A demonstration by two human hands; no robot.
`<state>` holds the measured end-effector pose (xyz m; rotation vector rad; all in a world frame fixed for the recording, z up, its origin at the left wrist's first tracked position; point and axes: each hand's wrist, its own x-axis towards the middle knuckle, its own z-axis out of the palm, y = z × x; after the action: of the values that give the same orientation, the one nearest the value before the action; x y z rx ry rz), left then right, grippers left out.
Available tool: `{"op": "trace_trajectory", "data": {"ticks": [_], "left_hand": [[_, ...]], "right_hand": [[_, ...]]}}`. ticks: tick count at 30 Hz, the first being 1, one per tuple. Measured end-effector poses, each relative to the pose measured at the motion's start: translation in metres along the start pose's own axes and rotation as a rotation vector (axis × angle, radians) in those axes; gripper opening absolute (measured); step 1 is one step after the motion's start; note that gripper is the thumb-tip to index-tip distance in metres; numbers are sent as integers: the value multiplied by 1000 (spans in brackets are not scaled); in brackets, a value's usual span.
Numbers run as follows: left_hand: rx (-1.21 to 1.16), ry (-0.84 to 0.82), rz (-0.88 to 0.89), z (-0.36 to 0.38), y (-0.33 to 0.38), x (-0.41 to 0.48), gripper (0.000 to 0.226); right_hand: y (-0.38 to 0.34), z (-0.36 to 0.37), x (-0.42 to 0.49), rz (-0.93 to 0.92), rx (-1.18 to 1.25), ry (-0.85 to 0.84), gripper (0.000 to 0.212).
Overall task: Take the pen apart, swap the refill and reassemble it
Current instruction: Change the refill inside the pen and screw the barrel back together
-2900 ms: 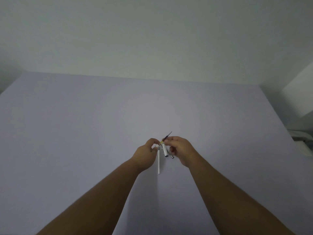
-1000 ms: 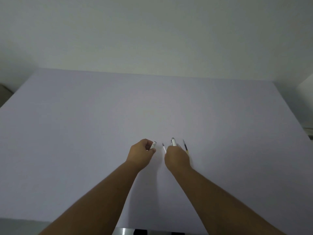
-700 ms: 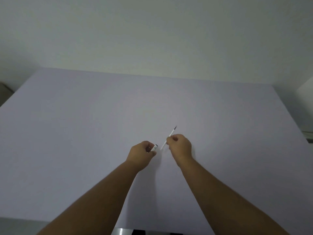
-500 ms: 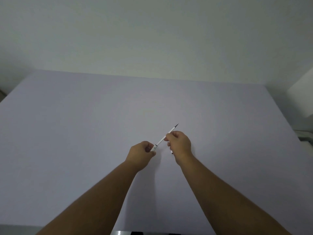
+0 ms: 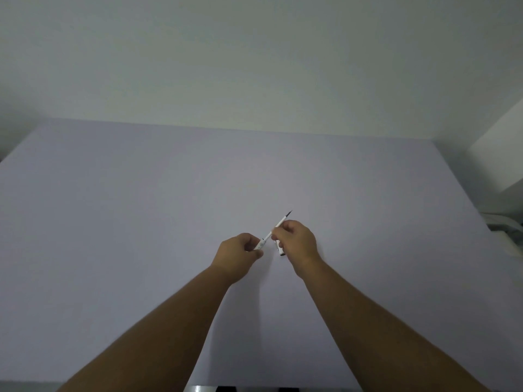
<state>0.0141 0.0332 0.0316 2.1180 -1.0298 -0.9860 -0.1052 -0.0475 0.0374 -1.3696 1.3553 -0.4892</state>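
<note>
While our right hand pinches the thin white refill between thumb and fingers, our left hand is curled around a short white pen piece, fingers closed on it. We hold the refill on a slant: its dark tip points up and away to the right, past the right knuckles, and its lower end runs down to the left, meeting the mouth of the piece in the left hand. We cannot tell how far the refill sits inside that piece, since the left thumb covers most of it. Another small white part with a dark end pokes out beneath the right palm, tucked under the lower fingers of that hand; its exact shape is too small to make out. Both hands hover close together, nearly touching, a little above the pale lilac surface, near its middle. Our bare forearms reach in from the bottom edge of the view and converge toward the hands. Behind the surface stands a plain pale wall. Off to the far right, beside the surface's edge, we see a white box-like shape and some pale clutter below it, too blurred to identify.
</note>
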Motion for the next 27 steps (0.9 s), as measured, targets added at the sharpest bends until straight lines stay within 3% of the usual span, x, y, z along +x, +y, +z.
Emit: {"op": "trace_trajectory", "data": {"ticks": [3,8,13,19,22,24,27], "left_hand": [[-10,-3,11,1,3,0,8],[-9,-14,11,0,8,1,7],[-36,-22,14,4,14,4,16],[-124,-69,-37,7,11,6,24],[-167,-84,-35,6,10,5,30],[-165,-90,-35,6,9,4,30],[-165,-90,-41,6,7,4,29]], "right_hand": [[-3,-4,-2,-14,-36,-100,17],[-13,-15,4,-10,145,-29,12],[-9,-18,7,-12,20,-149,8],[-4,-26,17,21,21,-114,20],[3,-31,25,-25,-316,25,22],[10,-31,26,-52,-666,15,25],[19,-24,25,-99,-963,-62,24]]}}
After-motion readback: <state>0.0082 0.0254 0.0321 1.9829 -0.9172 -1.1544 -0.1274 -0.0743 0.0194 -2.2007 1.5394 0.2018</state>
